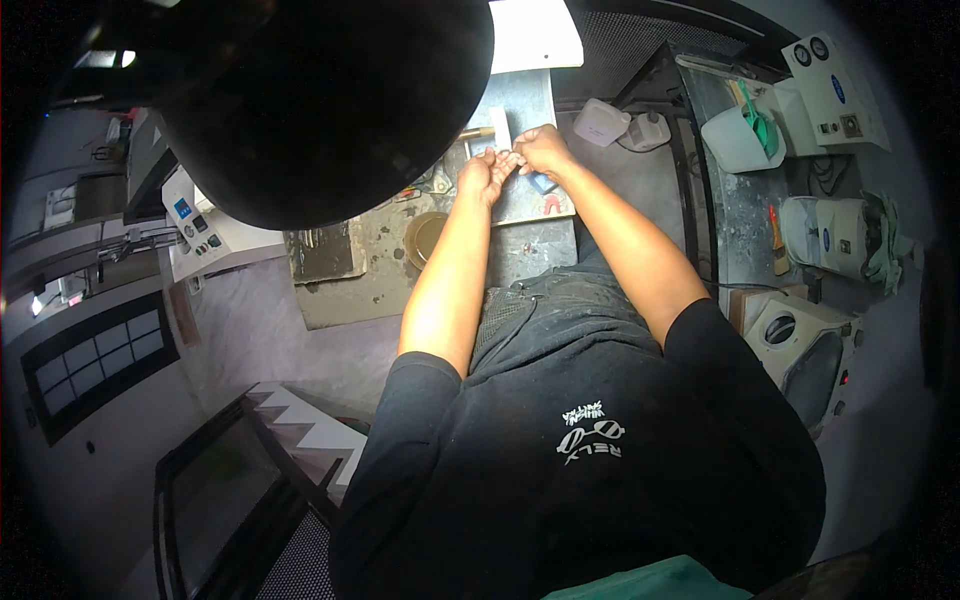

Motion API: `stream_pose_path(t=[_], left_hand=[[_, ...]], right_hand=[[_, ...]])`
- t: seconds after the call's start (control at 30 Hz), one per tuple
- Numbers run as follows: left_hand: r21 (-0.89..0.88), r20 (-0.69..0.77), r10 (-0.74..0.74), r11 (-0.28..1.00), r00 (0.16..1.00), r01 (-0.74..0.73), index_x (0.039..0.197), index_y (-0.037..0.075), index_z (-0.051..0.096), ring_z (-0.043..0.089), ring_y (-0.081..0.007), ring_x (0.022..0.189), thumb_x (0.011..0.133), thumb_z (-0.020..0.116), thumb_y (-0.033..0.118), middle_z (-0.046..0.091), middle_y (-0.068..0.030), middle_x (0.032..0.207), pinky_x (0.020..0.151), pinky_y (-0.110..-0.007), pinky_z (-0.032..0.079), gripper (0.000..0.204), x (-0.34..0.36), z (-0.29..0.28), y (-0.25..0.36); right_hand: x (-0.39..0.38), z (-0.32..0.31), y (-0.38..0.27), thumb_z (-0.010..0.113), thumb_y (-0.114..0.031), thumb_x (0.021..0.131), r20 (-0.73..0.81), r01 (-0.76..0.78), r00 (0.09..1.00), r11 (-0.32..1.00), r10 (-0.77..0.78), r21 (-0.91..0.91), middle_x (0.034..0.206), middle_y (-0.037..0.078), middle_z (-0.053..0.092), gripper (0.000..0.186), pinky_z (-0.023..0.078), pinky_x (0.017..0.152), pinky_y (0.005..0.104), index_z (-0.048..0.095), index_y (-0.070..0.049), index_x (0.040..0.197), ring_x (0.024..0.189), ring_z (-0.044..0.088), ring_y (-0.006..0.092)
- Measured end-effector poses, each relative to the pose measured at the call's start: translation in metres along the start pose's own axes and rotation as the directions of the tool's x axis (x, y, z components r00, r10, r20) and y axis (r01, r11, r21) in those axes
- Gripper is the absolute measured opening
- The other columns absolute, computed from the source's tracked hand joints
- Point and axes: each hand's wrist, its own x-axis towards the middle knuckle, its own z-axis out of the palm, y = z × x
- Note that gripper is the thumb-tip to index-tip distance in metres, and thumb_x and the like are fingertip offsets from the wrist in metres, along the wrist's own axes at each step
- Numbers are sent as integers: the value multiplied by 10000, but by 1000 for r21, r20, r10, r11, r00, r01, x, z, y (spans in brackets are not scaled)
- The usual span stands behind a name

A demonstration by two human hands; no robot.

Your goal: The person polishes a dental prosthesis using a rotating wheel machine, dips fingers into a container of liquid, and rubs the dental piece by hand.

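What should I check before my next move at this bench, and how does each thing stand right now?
1. Both hands over the bench: ok; left hand and right hand are close together above it.
2. Firm hold between the fingers: cannot tell; anything there is too small to make out.
3. Pink curved piece well back from the edge: not ok; it lies close to the near edge.
4. Blue item fully visible: not ok; the right hand partly covers it.
5. Sleeves away from the fingers: ok; they end around the elbows.
6. Unblocked camera view: not ok; a big black shape fills the upper left.
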Motion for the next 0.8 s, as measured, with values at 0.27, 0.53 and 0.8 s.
stream_pose_path(t=[0.27,0.53,0.8], left_hand=[[98,23,47,994,999,-49,997,-133,462,595,-352,880,936,372,73,562,-236,940,851,-417,517,233,0,-4,-4],[76,64,135,987,989,-139,963,-122,495,599,-329,876,930,373,53,576,-220,943,854,-429,511,216,-9,-1,-16],[-13,-48,82,996,995,-83,933,-178,452,624,-376,797,891,409,12,571,-270,887,736,-418,555,199,-13,13,-3]], right_hand=[[-17,-4,7,551,-92,801,17,325,942,898,-336,-295,718,172,641,139,501,518,336,636,17,791,575,637,230],[-25,-10,3,529,-78,794,36,600,777,722,-628,-345,635,149,623,134,499,517,336,632,5,772,516,623,213],[-5,-5,-11,555,-53,788,44,12,999,1000,-13,13,659,119,628,127,506,445,278,621,52,760,501,613,185]])
